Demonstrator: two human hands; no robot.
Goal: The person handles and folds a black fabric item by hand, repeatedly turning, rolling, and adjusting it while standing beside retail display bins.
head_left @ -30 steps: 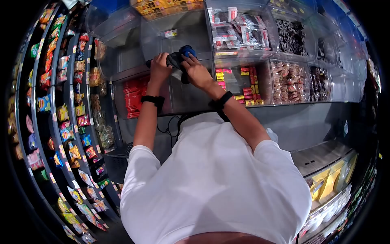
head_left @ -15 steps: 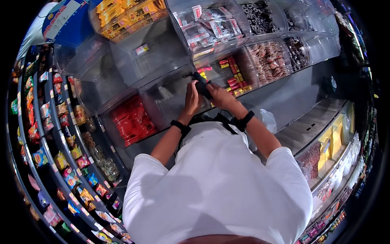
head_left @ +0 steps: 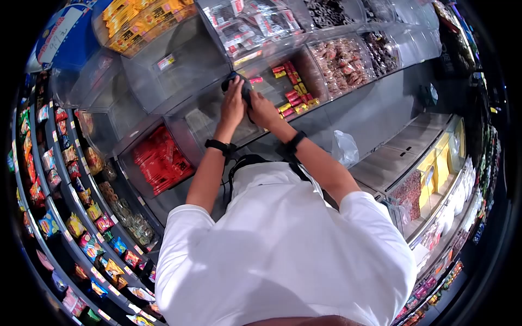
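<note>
My left hand (head_left: 232,103) is closed around the upper end of a dark, dull item (head_left: 246,91), its fingers near the top. Just to the right, my right hand (head_left: 263,112) grips the same item lower down. The item's kind cannot be made out, since the fingers hide much of it. Both hands are over the clear bins, by the divider between a grey-bottomed bin (head_left: 204,117) and a bin of red and yellow wrapped packets (head_left: 293,93). Each wrist wears a black band.
Red packets (head_left: 163,160) fill a bin at left; yellow packets (head_left: 136,24) and silvery-white packets (head_left: 255,27) sit higher up. Brown wrapped pieces (head_left: 345,65) lie at right. Snack shelves (head_left: 81,217) line the left side. A clear plastic bag (head_left: 344,148) hangs at right.
The view has shifted, so bins and hands appear further left and higher. My left hand has moved up over the dark item's top end. Both hands still hold it.
</note>
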